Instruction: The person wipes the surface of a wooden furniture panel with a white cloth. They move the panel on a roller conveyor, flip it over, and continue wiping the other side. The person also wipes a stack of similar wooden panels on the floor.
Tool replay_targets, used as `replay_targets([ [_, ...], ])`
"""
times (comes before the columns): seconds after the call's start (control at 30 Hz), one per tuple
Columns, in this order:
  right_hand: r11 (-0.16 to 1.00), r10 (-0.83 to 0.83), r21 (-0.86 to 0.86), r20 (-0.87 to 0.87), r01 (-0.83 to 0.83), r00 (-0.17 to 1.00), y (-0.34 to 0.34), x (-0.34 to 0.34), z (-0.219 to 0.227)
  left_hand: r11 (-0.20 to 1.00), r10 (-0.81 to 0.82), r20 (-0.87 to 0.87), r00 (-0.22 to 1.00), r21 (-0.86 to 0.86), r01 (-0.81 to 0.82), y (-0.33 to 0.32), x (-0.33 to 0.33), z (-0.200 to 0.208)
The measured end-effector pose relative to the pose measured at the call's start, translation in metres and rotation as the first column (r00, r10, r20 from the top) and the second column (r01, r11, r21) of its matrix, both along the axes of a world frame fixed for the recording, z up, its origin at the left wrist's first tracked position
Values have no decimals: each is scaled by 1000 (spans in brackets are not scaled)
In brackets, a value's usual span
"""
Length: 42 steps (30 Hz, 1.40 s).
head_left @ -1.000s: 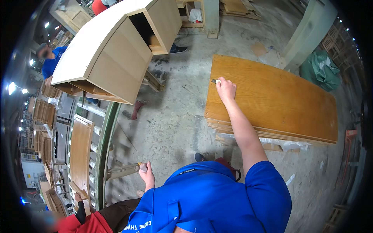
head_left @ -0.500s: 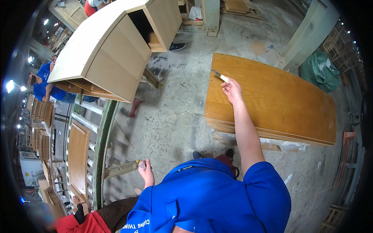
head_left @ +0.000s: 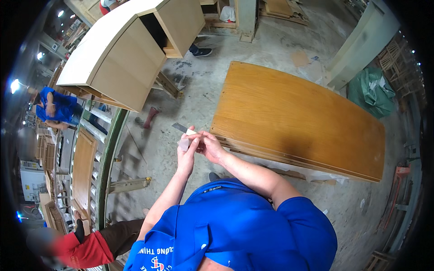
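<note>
My two hands meet in front of my chest, over the concrete floor. My right hand [head_left: 209, 145] grips a small scraper [head_left: 183, 129] with a white handle and a grey metal blade that points left. My left hand [head_left: 187, 151] is raised against it, and its fingers pinch a small pale lump [head_left: 183, 144] just under the blade. A large orange-brown wooden panel [head_left: 298, 117] lies flat on a stack of boards, just right of my hands. Neither hand touches it.
A pale wooden cabinet [head_left: 122, 54] stands tilted at the upper left. A green roller conveyor [head_left: 106, 158] carrying a wooden door panel [head_left: 82, 169] runs along the left. One person in blue [head_left: 56, 108] stands far left; another in red [head_left: 86, 248] is at the lower left. A green sack [head_left: 370, 92] lies right.
My right hand came off the far edge of the wooden panel and drew back toward me with the scraper. My left hand rose from the conveyor side to meet it.
</note>
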State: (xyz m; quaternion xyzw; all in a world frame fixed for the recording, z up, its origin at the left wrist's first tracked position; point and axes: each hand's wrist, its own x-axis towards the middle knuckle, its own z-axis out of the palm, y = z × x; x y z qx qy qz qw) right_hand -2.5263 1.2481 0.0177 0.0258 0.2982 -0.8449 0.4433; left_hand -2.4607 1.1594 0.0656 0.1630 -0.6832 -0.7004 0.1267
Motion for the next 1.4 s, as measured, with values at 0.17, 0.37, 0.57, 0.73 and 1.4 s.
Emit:
replay_targets([
  [0.17, 940, 71, 326, -476, 101, 876, 66, -4, -18, 999, 32, 72, 997, -19, -30, 58, -27, 6],
  [0.37, 931, -92, 199, -681, 305, 727, 128, -10, 11, 995, -8, 209, 978, -96, 28, 95, -23, 4],
  [0.57, 930, -85, 115, -856, 348, 509, 144, -10, 23, 914, -56, 179, 982, -386, 123, 115, -7, 9],
  [0.73, 971, -136, 45, -705, 235, 696, 141, 4, 29, 927, -125, 132, 983, -339, 163, 111, 19, 24],
  [1.4, 999, 27, 27, -412, -18, 911, 42, 195, 48, 802, 209, -144, 967, -541, -254, 41, 212, 19],
])
